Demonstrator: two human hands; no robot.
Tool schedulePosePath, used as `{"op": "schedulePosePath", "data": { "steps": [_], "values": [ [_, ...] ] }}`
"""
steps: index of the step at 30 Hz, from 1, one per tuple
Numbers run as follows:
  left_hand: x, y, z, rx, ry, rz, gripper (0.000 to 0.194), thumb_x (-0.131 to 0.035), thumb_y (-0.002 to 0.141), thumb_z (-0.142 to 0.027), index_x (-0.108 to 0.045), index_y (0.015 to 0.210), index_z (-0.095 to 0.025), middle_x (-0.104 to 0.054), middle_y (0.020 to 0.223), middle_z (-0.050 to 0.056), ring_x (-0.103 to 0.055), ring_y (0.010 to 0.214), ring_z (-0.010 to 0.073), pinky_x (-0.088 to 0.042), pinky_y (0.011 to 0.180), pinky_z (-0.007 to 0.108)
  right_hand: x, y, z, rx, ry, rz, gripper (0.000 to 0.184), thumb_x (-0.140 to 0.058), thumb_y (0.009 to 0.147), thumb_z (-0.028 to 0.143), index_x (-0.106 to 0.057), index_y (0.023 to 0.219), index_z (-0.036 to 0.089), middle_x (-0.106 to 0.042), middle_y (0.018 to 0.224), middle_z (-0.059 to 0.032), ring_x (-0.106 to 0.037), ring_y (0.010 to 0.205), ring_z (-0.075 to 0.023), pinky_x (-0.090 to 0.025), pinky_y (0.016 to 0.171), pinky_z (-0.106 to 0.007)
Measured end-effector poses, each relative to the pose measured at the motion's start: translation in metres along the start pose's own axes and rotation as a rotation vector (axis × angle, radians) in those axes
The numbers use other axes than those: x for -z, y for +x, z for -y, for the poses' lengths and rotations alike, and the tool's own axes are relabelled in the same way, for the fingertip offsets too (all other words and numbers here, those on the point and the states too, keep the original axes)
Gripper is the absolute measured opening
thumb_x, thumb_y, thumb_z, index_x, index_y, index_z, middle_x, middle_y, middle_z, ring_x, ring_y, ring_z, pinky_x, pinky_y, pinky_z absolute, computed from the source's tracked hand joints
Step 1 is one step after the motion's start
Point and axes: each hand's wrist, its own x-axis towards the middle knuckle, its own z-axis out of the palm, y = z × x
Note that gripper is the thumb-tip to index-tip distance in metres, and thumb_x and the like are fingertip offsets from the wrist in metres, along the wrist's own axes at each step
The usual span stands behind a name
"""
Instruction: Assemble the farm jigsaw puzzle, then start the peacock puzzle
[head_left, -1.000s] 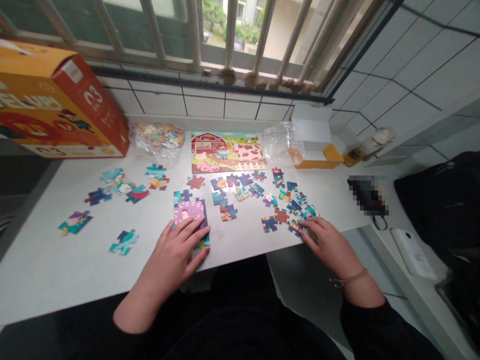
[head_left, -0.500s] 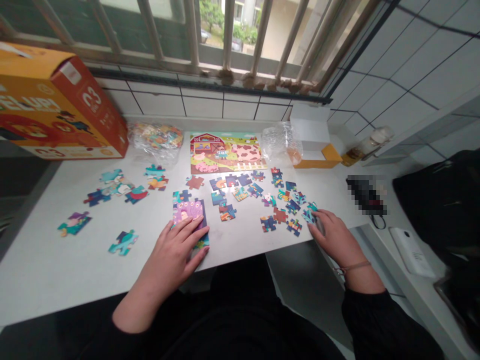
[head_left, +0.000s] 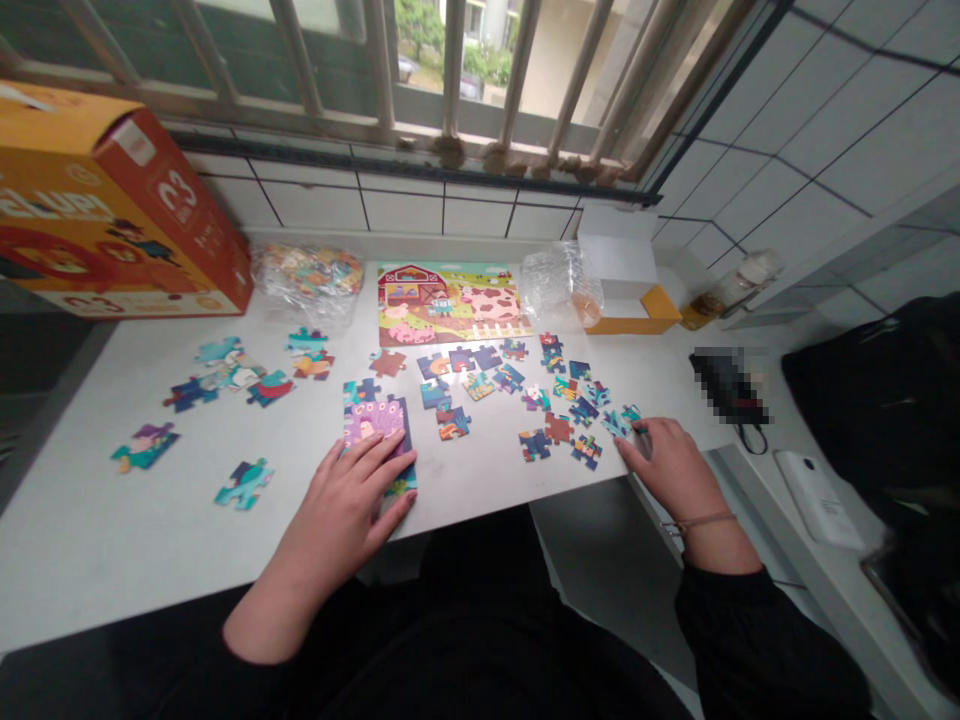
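Note:
My left hand [head_left: 349, 502] lies flat, fingers spread, on a partly joined purple puzzle section [head_left: 375, 422] near the white table's front edge [head_left: 480, 512]. My right hand [head_left: 666, 462] rests at the table's right front corner, fingertips pinching a teal puzzle piece [head_left: 619, 423]. Several loose blue and orange pieces [head_left: 559, 428] lie just left of that hand. More loose pieces [head_left: 465, 372] sit in the middle. A finished farm puzzle [head_left: 450, 303] lies at the back.
An orange puzzle box [head_left: 112, 215] stands at the back left. Two plastic bags [head_left: 307, 272] [head_left: 561, 285] flank the farm puzzle. Scattered pieces [head_left: 225, 372] lie at left. A yellow and white box [head_left: 626, 290], a white phone [head_left: 817, 498] and a black bag [head_left: 885, 400] are at right.
My right hand has slid to the right along the front edge, dragging a teal piece away from the cluster. My left hand has stayed on the purple section.

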Motion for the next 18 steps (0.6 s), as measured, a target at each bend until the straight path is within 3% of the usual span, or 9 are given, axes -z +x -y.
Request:
{"op": "schedulePosePath", "data": {
  "steps": [6,11,18],
  "values": [
    [0.002,0.000,-0.001,-0.001,0.016,0.011,0.049,-0.057,0.107,-0.053,-0.070,0.149,-0.031,-0.058,0.168,0.008,-0.054,0.154,0.0369,-0.036,0.130,0.069,0.004,0.000,0.028,0.072,0.044,-0.084,0.039,-0.059,0.105,0.046,-0.070,0.127,0.015,-0.071,0.126,-0.0214,-0.065,0.120,-0.0377,-0.054,0.107,-0.057],
    [0.001,0.000,0.000,0.004,0.002,-0.001,0.047,-0.058,0.106,-0.053,-0.071,0.147,-0.032,-0.059,0.167,0.008,-0.055,0.153,0.0375,-0.036,0.130,0.069,0.010,-0.002,0.080,0.221,0.195,-0.076,0.026,-0.061,0.107,0.035,-0.073,0.125,0.020,-0.074,0.124,-0.0162,-0.067,0.120,-0.0343,-0.055,0.107,-0.055],
    [0.000,0.001,0.001,-0.011,0.014,-0.006,0.049,-0.057,0.106,-0.055,-0.071,0.147,-0.031,-0.059,0.166,0.009,-0.056,0.152,0.0382,-0.038,0.129,0.069,0.002,-0.005,0.143,0.332,0.283,-0.024,0.023,-0.068,0.105,0.030,-0.074,0.127,0.024,-0.074,0.130,-0.0131,-0.066,0.124,-0.0324,-0.056,0.107,-0.053]
  ]
}}
